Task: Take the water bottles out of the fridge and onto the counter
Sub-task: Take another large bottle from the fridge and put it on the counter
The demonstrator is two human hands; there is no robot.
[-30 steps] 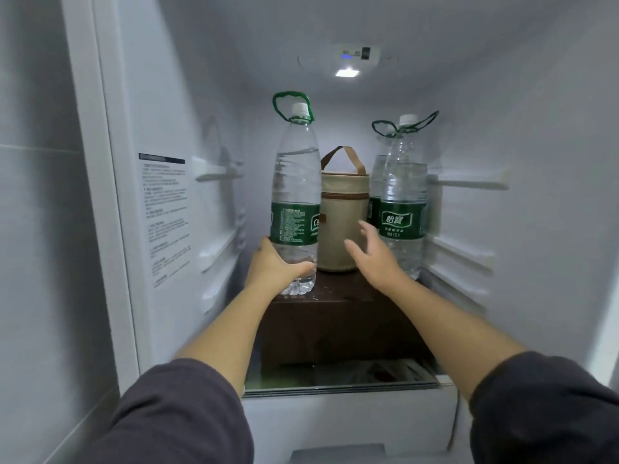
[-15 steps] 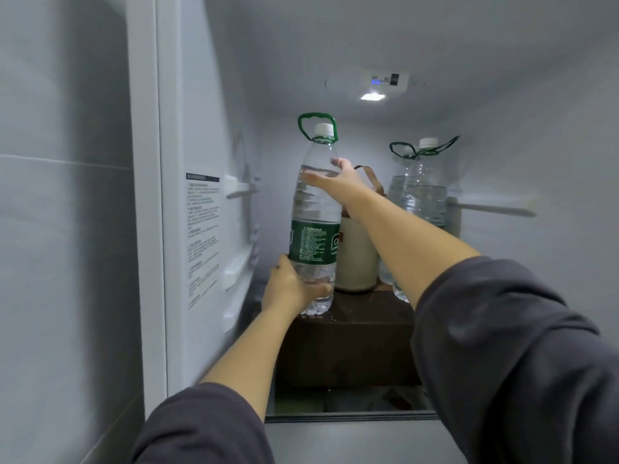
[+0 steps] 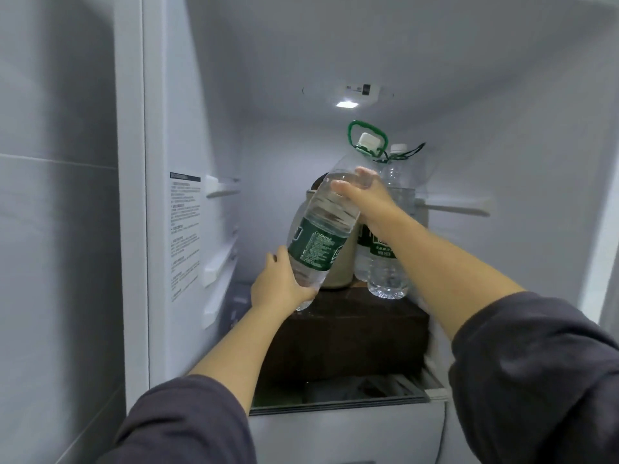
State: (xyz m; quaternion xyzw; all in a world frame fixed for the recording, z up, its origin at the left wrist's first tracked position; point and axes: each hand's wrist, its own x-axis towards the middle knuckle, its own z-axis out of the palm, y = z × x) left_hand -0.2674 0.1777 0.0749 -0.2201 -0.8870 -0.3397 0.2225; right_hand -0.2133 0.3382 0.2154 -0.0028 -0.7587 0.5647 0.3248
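A large clear water bottle (image 3: 321, 236) with a green label and a green carry loop is tilted, its cap leaning to the right, lifted off the dark box. My left hand (image 3: 279, 286) grips its base from below. My right hand (image 3: 363, 195) grips its upper shoulder. Behind my right forearm a second water bottle (image 3: 388, 262) with a green label stands upright on the box inside the fridge (image 3: 469, 95). More clear plastic shows just left of it; I cannot tell whether that is a third bottle.
A dark brown box (image 3: 351, 333) sits on the glass shelf (image 3: 335, 401) and bears the bottles. A beige bag (image 3: 340, 272) stands behind the tilted bottle, mostly hidden. The fridge's left wall (image 3: 187, 212) carries a printed label and shelf rails.
The left bottle has gone from upright on the box to tilted and lifted. My right hand moved from the right bottle to this bottle's top and closed round it.
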